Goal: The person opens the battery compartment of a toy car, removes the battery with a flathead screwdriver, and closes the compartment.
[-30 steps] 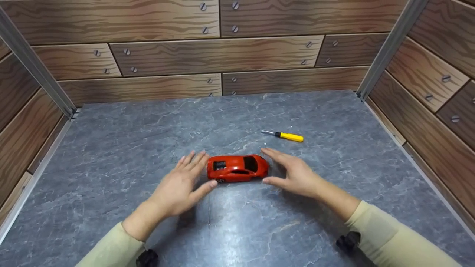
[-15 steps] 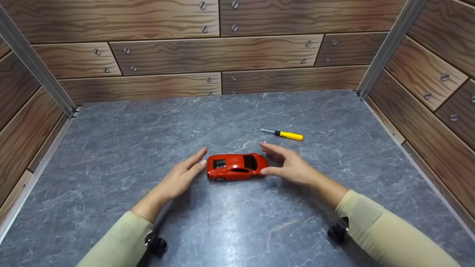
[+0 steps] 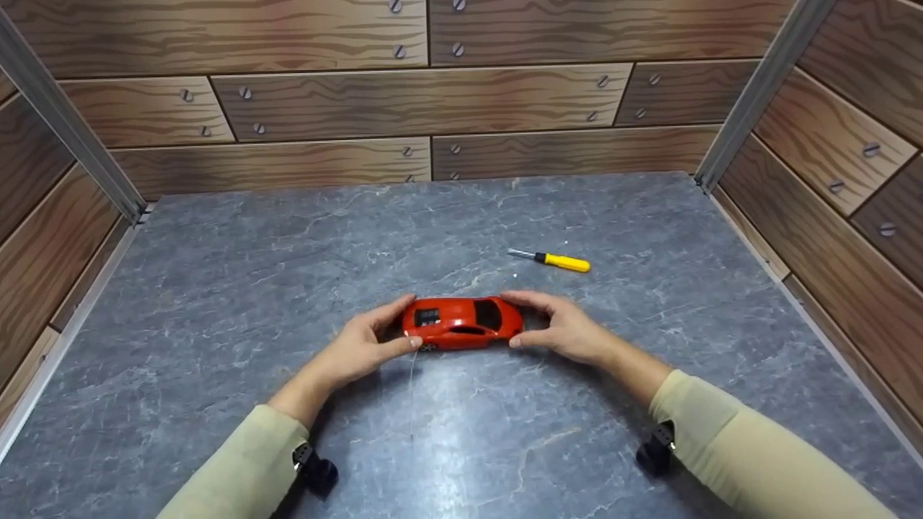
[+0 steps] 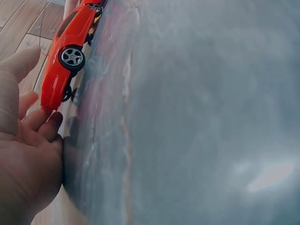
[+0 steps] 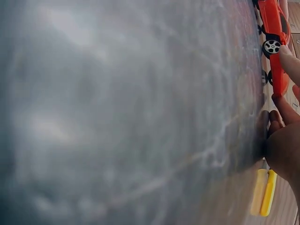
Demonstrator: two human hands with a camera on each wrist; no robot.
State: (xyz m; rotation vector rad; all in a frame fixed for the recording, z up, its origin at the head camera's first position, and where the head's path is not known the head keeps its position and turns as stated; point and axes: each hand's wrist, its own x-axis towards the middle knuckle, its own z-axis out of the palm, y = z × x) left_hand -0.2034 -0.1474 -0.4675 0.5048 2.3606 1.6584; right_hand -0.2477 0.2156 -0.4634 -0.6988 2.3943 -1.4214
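Observation:
A red toy car [image 3: 459,322] stands on its wheels on the grey marbled tabletop, its rear toward my left hand. My left hand [image 3: 366,347] is around the rear end; in the left wrist view its fingers [image 4: 39,119] touch the tail, while the thumb [image 4: 23,63] stands a little apart from the body. At the nose, my right hand [image 3: 570,331] holds the car between thumb and fingers. The right wrist view shows that thumb [image 5: 289,63] against the side above a wheel and a fingertip [image 5: 278,99] at the nose. The car hides some fingers.
Behind the car, to the right, lies a screwdriver [image 3: 555,261] with a yellow handle and a metal shaft. A tiny white speck [image 3: 515,275] lies nearby. Wood-patterned panels [image 3: 425,101] enclose the back and both sides of the tabletop [image 3: 288,252].
My left hand has moved in around the car's rear, its thumb now over the near rear side. My right hand has drawn its fingers closer round the nose. The car stays in place.

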